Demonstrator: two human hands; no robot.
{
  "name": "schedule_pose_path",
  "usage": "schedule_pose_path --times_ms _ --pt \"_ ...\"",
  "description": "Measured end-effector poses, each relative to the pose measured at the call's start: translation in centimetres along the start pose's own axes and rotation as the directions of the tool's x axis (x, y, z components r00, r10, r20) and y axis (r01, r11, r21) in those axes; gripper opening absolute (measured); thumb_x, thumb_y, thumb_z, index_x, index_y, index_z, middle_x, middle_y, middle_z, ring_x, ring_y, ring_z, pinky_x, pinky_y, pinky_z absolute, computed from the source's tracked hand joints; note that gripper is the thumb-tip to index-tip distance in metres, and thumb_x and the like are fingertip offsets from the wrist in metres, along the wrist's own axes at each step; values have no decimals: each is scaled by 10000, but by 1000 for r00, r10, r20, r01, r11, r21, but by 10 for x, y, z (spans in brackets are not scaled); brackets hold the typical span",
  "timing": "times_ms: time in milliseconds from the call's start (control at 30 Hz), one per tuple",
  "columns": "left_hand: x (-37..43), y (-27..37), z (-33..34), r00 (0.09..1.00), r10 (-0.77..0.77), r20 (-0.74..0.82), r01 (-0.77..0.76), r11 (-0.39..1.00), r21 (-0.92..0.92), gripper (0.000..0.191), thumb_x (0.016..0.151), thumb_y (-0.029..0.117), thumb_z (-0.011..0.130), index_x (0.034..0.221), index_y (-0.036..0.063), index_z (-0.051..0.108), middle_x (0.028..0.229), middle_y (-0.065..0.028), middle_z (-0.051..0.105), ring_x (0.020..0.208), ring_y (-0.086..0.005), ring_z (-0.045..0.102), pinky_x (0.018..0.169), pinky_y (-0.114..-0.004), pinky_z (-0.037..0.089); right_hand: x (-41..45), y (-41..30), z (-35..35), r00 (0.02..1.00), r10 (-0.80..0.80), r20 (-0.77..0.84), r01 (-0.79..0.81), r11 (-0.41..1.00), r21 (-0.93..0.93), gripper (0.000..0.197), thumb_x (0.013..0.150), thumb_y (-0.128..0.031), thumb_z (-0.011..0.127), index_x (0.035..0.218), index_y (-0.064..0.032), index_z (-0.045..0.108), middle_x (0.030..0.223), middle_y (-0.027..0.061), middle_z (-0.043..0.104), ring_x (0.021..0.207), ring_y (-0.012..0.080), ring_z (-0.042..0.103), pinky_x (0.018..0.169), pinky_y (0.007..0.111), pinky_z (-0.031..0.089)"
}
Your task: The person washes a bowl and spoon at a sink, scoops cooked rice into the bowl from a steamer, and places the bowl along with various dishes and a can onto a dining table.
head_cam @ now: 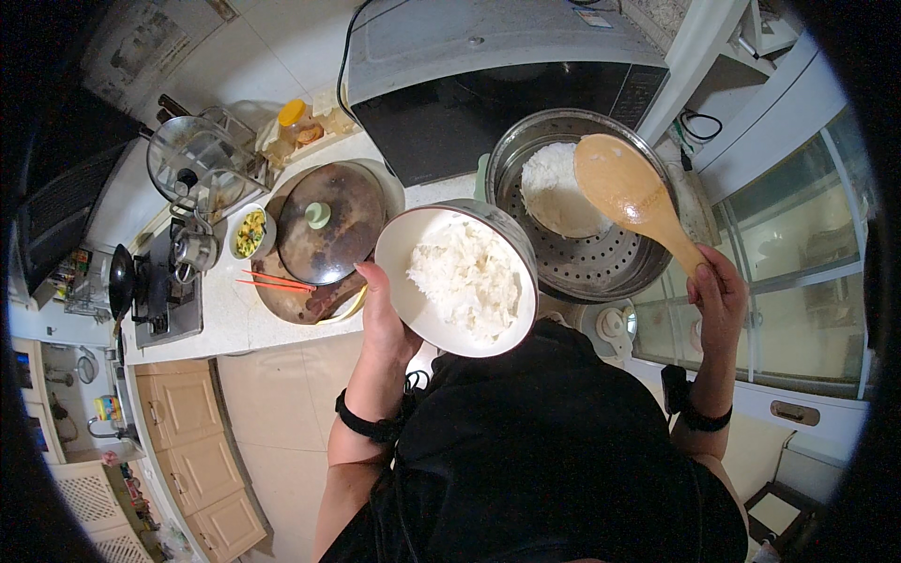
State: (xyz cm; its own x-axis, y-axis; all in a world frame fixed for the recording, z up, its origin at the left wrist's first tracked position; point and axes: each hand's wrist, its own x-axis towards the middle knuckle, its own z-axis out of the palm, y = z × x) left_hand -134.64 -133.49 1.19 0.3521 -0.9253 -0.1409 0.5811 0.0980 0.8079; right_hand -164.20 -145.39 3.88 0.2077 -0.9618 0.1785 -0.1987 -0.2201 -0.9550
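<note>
My left hand (386, 320) holds a white bowl (401, 243) with a dark rim, tilted towards me. Cooked white rice (468, 278) fills much of it. In my right hand (719, 292) is the handle of a wooden rice paddle (623, 186), raised over a metal steamer pot (598, 271) with a perforated tray. More rice (556, 183) sits in that pot, heaped to one side and partly hidden behind the paddle's head. The bowl overlaps the pot's near left side in view; the paddle and bowl are apart.
A microwave (479, 105) stands behind the steamer. Left on the counter, a pot lid (334, 218) rests on a round brown board (281, 299) near red chopsticks (274, 283). Further left are a bowl of yellow-green food (250, 232), a kettle (193, 246) and a gas stove (165, 295).
</note>
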Motion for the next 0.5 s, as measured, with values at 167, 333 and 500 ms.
schedule_pose_path --times_ms 167,333,500 --pt "2 -1 -1 1000 2 -8 -2 1000 1 786 716 628 260 1192 3 260 1163 -152 376 1049 -248 413 858 -354 364 1 0 0 1000 -9 10 9 1000 -8 220 790 -74 470 974 43 500 642 31 485 518 64 412 447 184 333" --pt "2 1 -2 1000 -8 15 8 1000 -16 793 711 634 262 1191 3 260 1163 -152 376 1046 -249 415 856 -357 367 2 -1 3 1000 2 -4 -2 1000 2 221 790 -75 469 971 48 499 630 28 476 515 63 407 445 184 326" --pt "3 2 -3 1000 -12 -1 12 1000 7 802 706 638 264 1190 -1 260 1160 -160 377 1046 -252 418 851 -357 373 3 -2 4 1000 -3 -1 3 1000 -5 221 790 -76 464 970 48 500 617 29 472 513 64 406 444 182 320"
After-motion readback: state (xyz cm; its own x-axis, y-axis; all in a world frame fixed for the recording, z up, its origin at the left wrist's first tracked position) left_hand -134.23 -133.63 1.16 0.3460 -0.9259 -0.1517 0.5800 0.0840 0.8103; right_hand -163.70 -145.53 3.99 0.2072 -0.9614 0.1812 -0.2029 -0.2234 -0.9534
